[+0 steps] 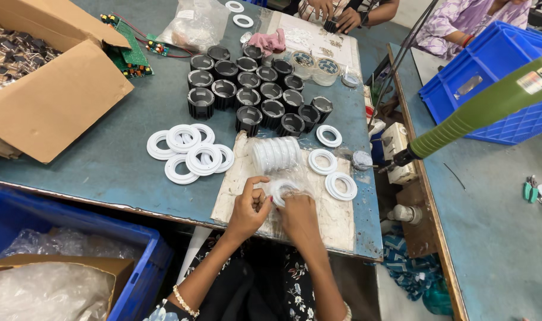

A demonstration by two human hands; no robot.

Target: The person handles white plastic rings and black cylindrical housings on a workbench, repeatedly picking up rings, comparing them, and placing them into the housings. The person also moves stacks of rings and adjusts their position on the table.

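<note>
Head view: 2 hands work at 1 white ring low in the middle of the frame.

Left hand [248, 209] and right hand [297, 215] both pinch the white ring [281, 191], fingers curled close, over a clear plastic bag [283, 172] on a pale sheet [336, 223]; the bag seems to hold a roll of more rings [275, 154]. Loose white rings [187, 153] lie at left, black round housings [253, 89] above, a cardboard box [51, 89] at upper left, a green tool [484, 110] at right.
</note>
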